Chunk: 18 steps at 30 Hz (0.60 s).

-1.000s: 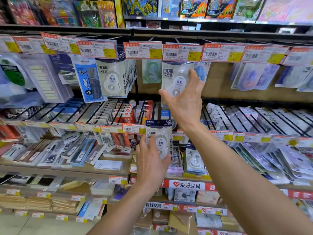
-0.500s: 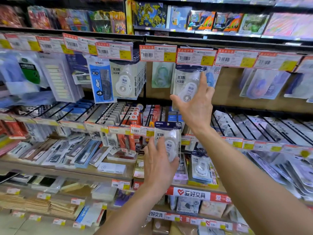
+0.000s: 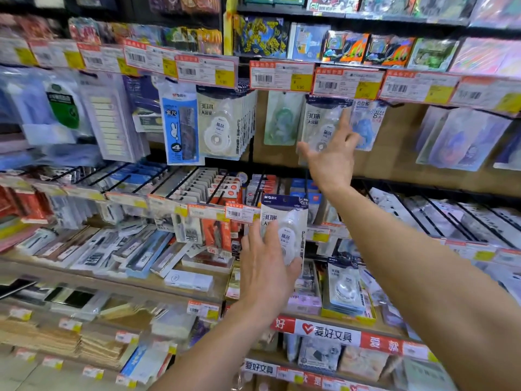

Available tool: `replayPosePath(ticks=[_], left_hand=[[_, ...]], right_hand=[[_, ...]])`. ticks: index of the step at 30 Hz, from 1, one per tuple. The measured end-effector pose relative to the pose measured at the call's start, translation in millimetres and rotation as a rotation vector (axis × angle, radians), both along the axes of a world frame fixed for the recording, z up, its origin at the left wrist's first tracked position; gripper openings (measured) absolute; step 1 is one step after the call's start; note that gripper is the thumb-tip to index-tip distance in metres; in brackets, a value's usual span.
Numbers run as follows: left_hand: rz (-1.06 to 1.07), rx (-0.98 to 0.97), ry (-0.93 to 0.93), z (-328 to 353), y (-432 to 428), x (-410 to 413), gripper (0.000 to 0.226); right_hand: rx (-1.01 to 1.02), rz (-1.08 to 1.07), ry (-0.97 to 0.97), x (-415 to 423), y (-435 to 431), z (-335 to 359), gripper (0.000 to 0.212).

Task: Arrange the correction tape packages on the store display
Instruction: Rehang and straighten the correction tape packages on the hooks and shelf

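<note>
Fingers of the right hand [image 3: 332, 165] had parted since half a second earlier: the index finger [image 3: 343, 122] now stood straight alone, while the other fingers were bent beside it. That hand was raised to the top row of hooks, and its grip was spread, with the thumb [image 3: 303, 150] out to the left and the index finger laid flat on the face of the hanging package [image 3: 318, 119]. This correction tape package hung just under a price tag [image 3: 348, 83], between a green-tinted package [image 3: 282, 117] on its left and a blue package [image 3: 366, 128] on its right. A stack of matching packages [image 3: 220, 122] hung on a hook further left. The left hand [image 3: 265, 275] had stayed at the height of the middle row, back toward the camera. Its grip pinched the held package [image 3: 284, 218], a second correction tape package: the thumb lay across the lower right edge and the fingers covered the left side. The held package stood upright, apart from the shelf, just right of a middle-row tag [image 3: 238, 213]. Pen packs [image 3: 146, 249] lay on the shelf to the left, and a red label strip [image 3: 377, 342] ran along the shelf edge below both arms.
</note>
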<state>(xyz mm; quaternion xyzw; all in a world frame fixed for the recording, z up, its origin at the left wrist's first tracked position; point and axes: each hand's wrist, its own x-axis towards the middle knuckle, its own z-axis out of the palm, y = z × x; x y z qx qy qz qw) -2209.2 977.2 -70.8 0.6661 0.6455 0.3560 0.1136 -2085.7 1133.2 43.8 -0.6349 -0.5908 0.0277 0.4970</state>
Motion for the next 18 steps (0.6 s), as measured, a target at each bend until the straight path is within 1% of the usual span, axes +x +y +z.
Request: replayPosePath(ticks=[3,6,8,10,12,16,17,18], left_hand=[[0.001,0.027,0.011,4,3,-1,0.072],[-0.030,0.054,0.021,8,6,-1,0.071],[-0.043,0.062,0.029,10,9,1,0.071],[-0.047,0.075,0.035,13,13,6,0.074],[-0.058,0.098,0.024,17,17,11,0.076],[-0.096,0.160,-0.030,24,24,19,0.075],[-0.097,0.172,-0.038,26,26,20,0.076],[-0.093,0.181,-0.050,27,27,21,0.077]], right_hand=[[-0.038,-0.030,-0.016,-1,12,3,0.110],[-0.065,-0.034,-0.039,3,18,5,0.113],[-0.088,-0.040,-0.025,9,14,0,0.114],[-0.069,-0.032,-0.010,15,1,-10,0.110],[-0.020,0.026,0.063,19,-19,-23,0.095],[0.035,0.198,0.358,26,-64,-54,0.038],[0.021,0.244,0.445,28,-75,-60,0.032],[-0.017,0.299,0.513,29,-84,-65,0.032]])
